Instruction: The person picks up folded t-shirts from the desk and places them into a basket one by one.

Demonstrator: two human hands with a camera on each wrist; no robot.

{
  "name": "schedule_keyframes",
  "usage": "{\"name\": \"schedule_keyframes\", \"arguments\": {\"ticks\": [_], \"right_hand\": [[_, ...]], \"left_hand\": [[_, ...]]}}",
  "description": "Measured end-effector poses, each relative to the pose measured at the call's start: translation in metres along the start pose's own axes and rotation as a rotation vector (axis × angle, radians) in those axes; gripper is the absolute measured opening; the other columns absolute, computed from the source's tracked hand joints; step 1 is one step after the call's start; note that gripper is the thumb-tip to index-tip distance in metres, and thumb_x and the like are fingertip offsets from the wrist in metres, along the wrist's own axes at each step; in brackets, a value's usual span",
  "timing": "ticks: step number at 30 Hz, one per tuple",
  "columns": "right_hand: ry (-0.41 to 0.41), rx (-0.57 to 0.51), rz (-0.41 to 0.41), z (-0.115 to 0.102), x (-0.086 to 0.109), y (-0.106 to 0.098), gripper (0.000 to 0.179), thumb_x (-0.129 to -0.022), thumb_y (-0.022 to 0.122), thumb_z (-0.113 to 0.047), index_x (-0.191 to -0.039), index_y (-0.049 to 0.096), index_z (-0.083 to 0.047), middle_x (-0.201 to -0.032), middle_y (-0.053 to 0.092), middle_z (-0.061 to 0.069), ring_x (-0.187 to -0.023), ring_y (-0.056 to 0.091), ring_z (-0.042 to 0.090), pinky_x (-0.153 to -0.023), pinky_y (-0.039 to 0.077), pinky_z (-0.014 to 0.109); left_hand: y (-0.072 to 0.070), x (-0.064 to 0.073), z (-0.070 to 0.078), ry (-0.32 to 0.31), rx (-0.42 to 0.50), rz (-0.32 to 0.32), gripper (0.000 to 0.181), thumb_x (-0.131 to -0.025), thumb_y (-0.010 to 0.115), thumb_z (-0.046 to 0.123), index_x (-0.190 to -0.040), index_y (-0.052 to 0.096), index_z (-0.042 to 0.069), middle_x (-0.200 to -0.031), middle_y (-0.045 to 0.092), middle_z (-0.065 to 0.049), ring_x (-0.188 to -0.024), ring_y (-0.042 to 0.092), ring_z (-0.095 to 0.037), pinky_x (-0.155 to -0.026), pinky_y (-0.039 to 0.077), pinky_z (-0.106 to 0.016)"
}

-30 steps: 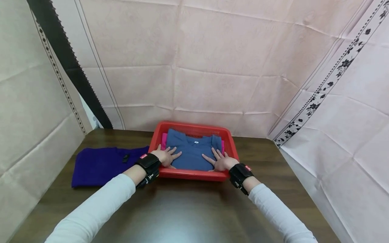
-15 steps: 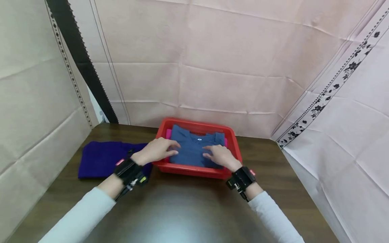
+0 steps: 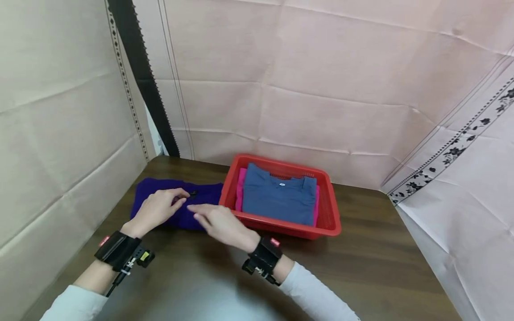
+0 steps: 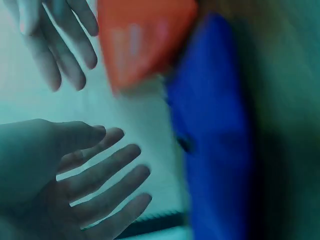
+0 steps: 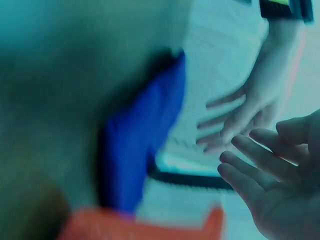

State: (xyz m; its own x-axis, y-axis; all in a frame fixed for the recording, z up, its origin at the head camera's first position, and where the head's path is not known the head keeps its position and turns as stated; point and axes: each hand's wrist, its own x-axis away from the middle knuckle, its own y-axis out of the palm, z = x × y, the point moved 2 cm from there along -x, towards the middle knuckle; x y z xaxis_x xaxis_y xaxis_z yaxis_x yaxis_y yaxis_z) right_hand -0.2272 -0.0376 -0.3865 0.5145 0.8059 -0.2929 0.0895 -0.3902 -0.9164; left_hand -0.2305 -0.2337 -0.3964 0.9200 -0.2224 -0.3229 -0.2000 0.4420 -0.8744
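Note:
A folded purple-blue garment [image 3: 209, 192] lies on the table to the left of the basket, a small dark tag [image 3: 193, 195] near its middle. Over its left part hovers my left hand [image 3: 158, 209], fingers loosely bent and holding nothing. My right hand [image 3: 225, 223] reaches across from the right, empty, its fingertips over the garment's front edge. Both wrist views show the garment [image 4: 212, 135] apart from the spread fingers. In the red plastic basket [image 3: 333, 214] a folded blue-grey shirt [image 3: 277, 200] rests on top of a pink cloth [image 3: 240, 189].
The brown wooden table [image 3: 373, 249] runs up to a pale hanging sheet [image 3: 313, 102] behind the basket. More sheets enclose the left and right sides, one with a black floral border [image 3: 453, 154].
Both hands have lifted off the blue-grey shirt in the basket and moved left to above the purple-blue garment. The head view has turned left; the garments lie as before.

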Motion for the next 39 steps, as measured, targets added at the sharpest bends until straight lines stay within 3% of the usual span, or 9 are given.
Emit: {"name": "schedule_keyframes", "arguments": {"ticks": [2,5,9,14,20,28,39], "right_hand": [[0.019,-0.005,-0.122,0.000,-0.005,0.017,0.045,-0.100,0.034,-0.035,-0.140,0.042,-0.015,-0.144,0.043,0.004,-0.128,0.036,0.008,-0.102,0.040,0.029],[0.125,0.012,-0.325,0.009,-0.006,0.040,0.058,-0.097,0.033,-0.046,-0.147,0.025,-0.017,-0.155,0.018,0.008,-0.138,0.016,0.019,-0.111,0.029,0.036],[0.251,0.085,-0.509,0.020,0.004,0.064,0.075,-0.091,0.038,-0.056,-0.150,0.007,-0.023,-0.157,-0.002,0.009,-0.140,-0.002,0.025,-0.115,0.017,0.036],[0.215,0.106,-0.563,0.019,0.016,0.071,0.080,-0.088,0.040,-0.059,-0.150,0.001,-0.026,-0.157,-0.007,0.006,-0.140,-0.007,0.021,-0.116,0.015,0.035],[0.137,0.034,-0.587,0.010,0.033,0.062,0.076,-0.090,0.037,-0.059,-0.150,0.003,-0.026,-0.157,-0.007,0.005,-0.139,-0.005,0.018,-0.114,0.021,0.035],[0.024,-0.031,-0.637,-0.005,0.059,0.060,0.072,-0.091,0.034,-0.057,-0.149,0.004,-0.026,-0.157,-0.010,0.003,-0.138,-0.009,0.013,-0.114,0.018,0.029],[-0.071,-0.087,-0.708,-0.037,0.096,0.060,0.069,-0.093,0.037,-0.050,-0.148,0.002,-0.026,-0.156,-0.014,0.000,-0.137,-0.011,0.011,-0.113,0.019,0.024]], "left_hand": [[0.007,0.001,-0.015,-0.016,-0.034,-0.040,0.030,-0.092,0.056,0.022,-0.114,0.064,0.005,-0.114,0.064,-0.021,-0.087,0.061,-0.033,-0.071,0.053,-0.052],[0.019,0.007,-0.039,-0.078,-0.080,-0.135,0.049,-0.092,0.053,0.035,-0.129,0.053,0.002,-0.135,0.043,-0.032,-0.123,0.032,-0.051,-0.094,0.029,-0.073],[0.037,0.024,-0.068,-0.185,-0.066,-0.264,0.072,-0.090,0.045,0.056,-0.145,0.031,0.012,-0.148,0.014,-0.034,-0.129,0.003,-0.057,-0.090,0.006,-0.085],[0.051,0.046,-0.087,-0.211,-0.020,-0.290,0.076,-0.089,0.039,0.063,-0.150,0.016,0.024,-0.152,0.003,-0.029,-0.132,-0.008,-0.051,-0.086,-0.004,-0.086],[0.047,0.066,-0.075,-0.218,-0.031,-0.297,0.077,-0.088,0.038,0.064,-0.150,0.012,0.026,-0.153,0.001,-0.027,-0.133,-0.009,-0.050,-0.085,-0.006,-0.086],[0.044,0.101,-0.061,-0.217,-0.044,-0.289,0.076,-0.089,0.039,0.063,-0.150,0.010,0.029,-0.155,0.000,-0.022,-0.134,-0.012,-0.046,-0.085,-0.005,-0.086],[0.042,0.156,-0.034,-0.214,-0.066,-0.212,0.074,-0.088,0.044,0.061,-0.149,0.013,0.034,-0.156,0.005,-0.017,-0.137,-0.014,-0.038,-0.083,-0.001,-0.087]]}}
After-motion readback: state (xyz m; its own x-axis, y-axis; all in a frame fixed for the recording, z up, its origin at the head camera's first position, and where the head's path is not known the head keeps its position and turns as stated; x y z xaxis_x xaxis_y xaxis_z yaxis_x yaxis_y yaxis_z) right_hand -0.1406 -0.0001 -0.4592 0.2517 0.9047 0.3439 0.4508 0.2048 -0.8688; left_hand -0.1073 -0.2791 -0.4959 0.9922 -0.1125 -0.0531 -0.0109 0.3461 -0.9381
